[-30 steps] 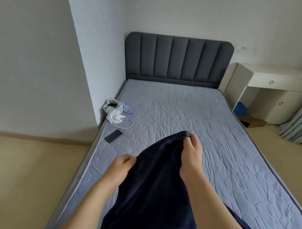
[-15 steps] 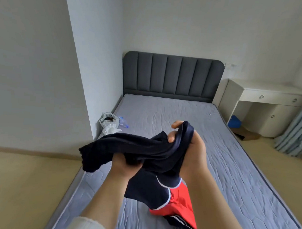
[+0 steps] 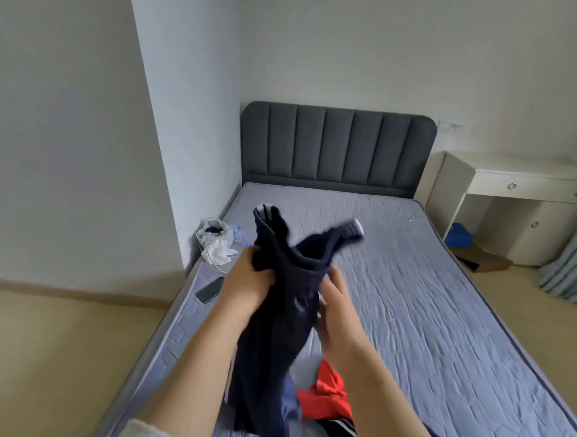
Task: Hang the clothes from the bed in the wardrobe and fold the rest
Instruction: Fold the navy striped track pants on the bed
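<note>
A dark navy garment (image 3: 284, 293) with red and white panels hangs in the air over the near end of the bed (image 3: 409, 288). My left hand (image 3: 249, 279) grips its upper left edge in a fist. On the cloth's right side, my right hand (image 3: 335, 305) lies with fingers fairly straight; whether it pinches the fabric is unclear because of blur. A sleeve end with a white cuff (image 3: 353, 230) flies up to the right. The red part (image 3: 331, 393) droops onto the mattress near me. No wardrobe is in view.
A white plastic bag (image 3: 216, 240) with a cable and a dark phone (image 3: 210, 289) lie on the bed's left edge by the wall. A white desk (image 3: 517, 193) stands right of the grey headboard, with a blue item and a cardboard box beneath. Curtain at far right.
The garment was lifted off the mattress and shaken out; it now hangs lengthwise instead of bunched. My left hand rose and my right hand slid down its side. The camera tilted upward.
</note>
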`<state>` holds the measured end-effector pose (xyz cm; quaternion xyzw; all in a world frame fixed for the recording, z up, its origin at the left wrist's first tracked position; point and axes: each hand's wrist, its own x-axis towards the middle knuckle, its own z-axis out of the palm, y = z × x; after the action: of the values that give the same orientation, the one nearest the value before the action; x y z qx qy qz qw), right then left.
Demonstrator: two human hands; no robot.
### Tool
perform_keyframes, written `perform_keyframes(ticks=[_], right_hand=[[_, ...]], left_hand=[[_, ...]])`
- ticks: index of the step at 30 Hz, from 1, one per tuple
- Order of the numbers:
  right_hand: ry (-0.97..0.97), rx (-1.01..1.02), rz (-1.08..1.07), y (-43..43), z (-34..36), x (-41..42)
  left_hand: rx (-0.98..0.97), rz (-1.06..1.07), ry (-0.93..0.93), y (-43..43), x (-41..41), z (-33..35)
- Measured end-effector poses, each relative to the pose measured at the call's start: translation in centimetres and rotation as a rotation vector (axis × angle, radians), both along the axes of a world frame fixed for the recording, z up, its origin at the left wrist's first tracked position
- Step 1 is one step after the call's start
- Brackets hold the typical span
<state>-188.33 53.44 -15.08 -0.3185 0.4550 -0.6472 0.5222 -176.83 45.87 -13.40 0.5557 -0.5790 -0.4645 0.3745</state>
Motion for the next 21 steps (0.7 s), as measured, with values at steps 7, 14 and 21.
perform_keyframes(ticks=[7, 14, 21], right_hand=[[-0.206, -0.073, 0.011, -1.1, -1.1, 0.2], [-0.087, 0.057, -0.087, -2.2, -0.4, -0.3], [0.237, -0.016, -0.094, -2.8, 2.0, -0.8]], left_hand=[[0.209, -0.083, 0.449, 0.7, -1.2, -1.4], [0.172, -0.385, 0.568, 0.6, 0.0, 0.7], [0.060, -0.459, 0.506, 0.3, 0.4, 4.7]])
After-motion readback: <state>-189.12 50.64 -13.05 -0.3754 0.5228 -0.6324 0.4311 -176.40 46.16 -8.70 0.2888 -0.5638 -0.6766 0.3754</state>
